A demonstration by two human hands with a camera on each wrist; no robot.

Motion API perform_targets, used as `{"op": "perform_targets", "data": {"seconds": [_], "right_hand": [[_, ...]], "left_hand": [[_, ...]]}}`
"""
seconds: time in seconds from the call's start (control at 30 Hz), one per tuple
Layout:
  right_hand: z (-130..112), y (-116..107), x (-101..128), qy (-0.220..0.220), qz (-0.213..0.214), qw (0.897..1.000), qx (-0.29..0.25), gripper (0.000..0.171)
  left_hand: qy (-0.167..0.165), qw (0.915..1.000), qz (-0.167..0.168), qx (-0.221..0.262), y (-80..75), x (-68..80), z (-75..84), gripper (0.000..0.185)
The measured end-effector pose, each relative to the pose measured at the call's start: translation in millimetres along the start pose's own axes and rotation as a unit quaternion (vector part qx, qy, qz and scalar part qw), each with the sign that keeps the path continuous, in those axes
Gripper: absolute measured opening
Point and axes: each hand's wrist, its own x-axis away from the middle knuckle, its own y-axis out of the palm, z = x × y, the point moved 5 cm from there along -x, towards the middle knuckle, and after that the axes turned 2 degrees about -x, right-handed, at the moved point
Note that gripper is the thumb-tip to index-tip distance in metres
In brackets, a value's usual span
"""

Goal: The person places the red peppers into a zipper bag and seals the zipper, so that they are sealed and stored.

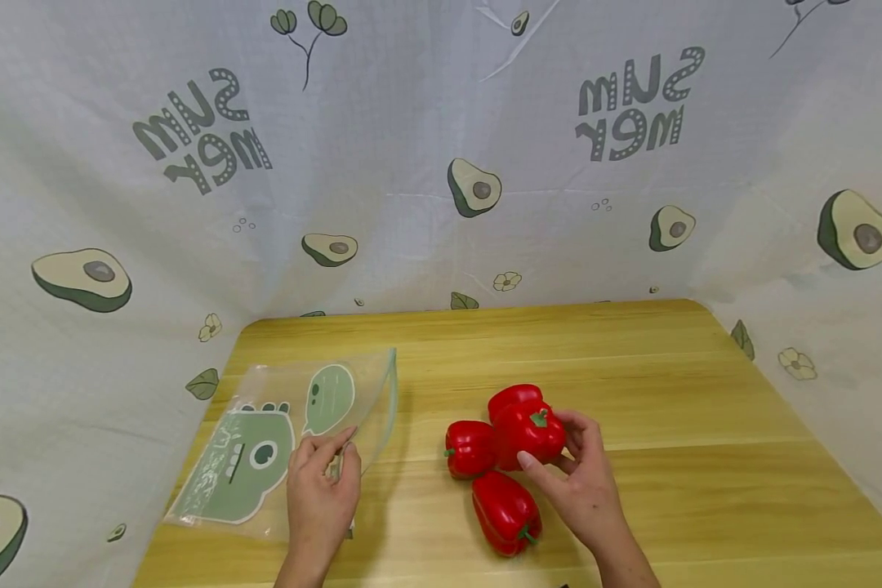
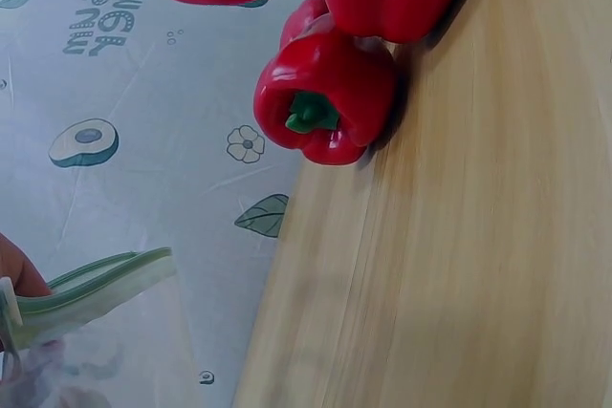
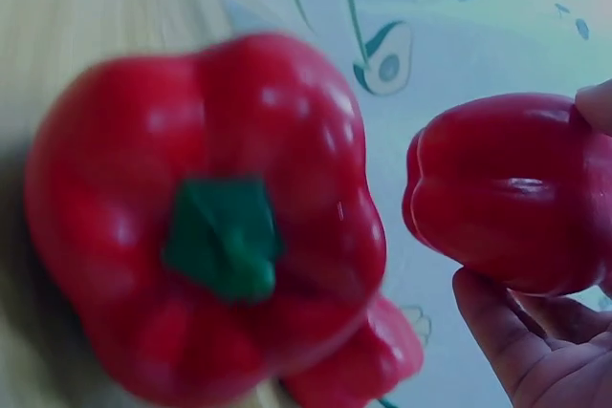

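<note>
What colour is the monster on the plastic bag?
Green, with white teeth, on the clear bag. The head view shows it best.

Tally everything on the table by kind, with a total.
Red peppers: 4, one in the right hand, three on the table: left, back, front.
Clear bag with a green dinosaur print: 1, its edge pinched by the left hand.
Total: 5

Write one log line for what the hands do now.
left hand: pinches bag edge | right hand: holds red pepper | table: three more peppers
</note>
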Motion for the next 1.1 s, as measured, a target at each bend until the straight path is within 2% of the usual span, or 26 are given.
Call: {"op": "perform_targets", "data": {"seconds": [0.2,0.5,0.8,0.9,1.1], "right_hand": [[-8.1,13.9,-0.9,-0.002,-0.026,1.0,-0.008,0.089],[-16.2,36.5,-3.9,-0.014,-0.056,0.998,-0.019,0.081],[-19.4,65.0,-3.0,0.019,-0.088,0.994,-0.063,0.085],[-22.1,75.6,-3.6,0.01,-0.094,0.994,-0.052,0.085],[-33.2,98.6,-3.2,-0.031,-0.111,0.993,-0.034,0.084]], "left_hand": [[-0.011,0.9999,-0.004,0.003,0.2,1.9,1.3,0.022],[-0.019,0.9995,-0.001,0.024,-1.1,3.9,5.3,0.025],[-0.025,0.998,0.0,0.059,-1.4,4.5,11.7,0.026],[-0.032,0.9971,-0.007,0.069,-0.7,5.0,11.7,0.026],[-0.047,0.9941,-0.043,0.087,3.4,6.1,11.5,0.026]]}}
